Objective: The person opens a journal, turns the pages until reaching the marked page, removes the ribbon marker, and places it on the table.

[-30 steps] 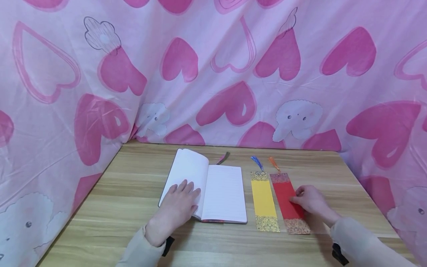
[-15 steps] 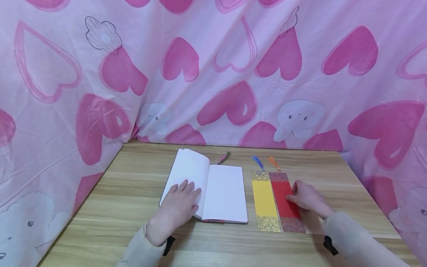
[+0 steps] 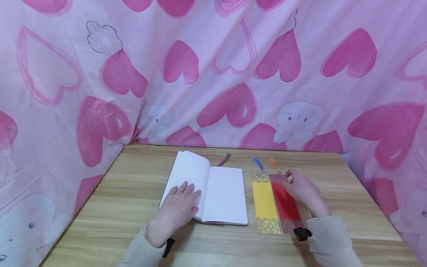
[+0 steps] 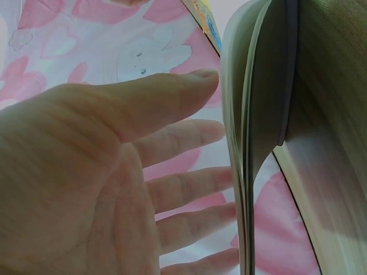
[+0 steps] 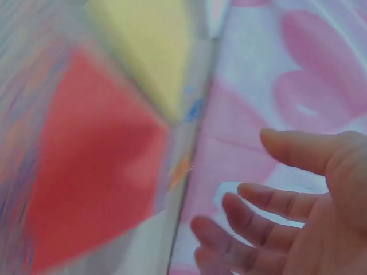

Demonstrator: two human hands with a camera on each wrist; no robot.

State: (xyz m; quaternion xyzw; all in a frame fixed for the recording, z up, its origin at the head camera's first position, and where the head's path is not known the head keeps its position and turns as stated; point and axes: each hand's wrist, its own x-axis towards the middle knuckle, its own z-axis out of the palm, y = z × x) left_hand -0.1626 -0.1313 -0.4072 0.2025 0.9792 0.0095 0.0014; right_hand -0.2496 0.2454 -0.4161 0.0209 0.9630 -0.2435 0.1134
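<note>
Left hand (image 3: 177, 205) on notebook (image 3: 225, 196), tassel (image 3: 225, 159) protruding; right hand (image 3: 303, 190) over red bookmark (image 3: 287, 205).

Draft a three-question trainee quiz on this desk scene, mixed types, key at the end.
1. True or false: the left hand rests on the left page of the open notebook.
2. Multiple choice: what lies between the notebook and the red bookmark?
A) a ruler
B) the yellow bookmark
C) a pair of scissors
3. Fill in: the red bookmark's tassel is ____ in colour.

Key: 1. True. 2. B. 3. Orange.
</note>
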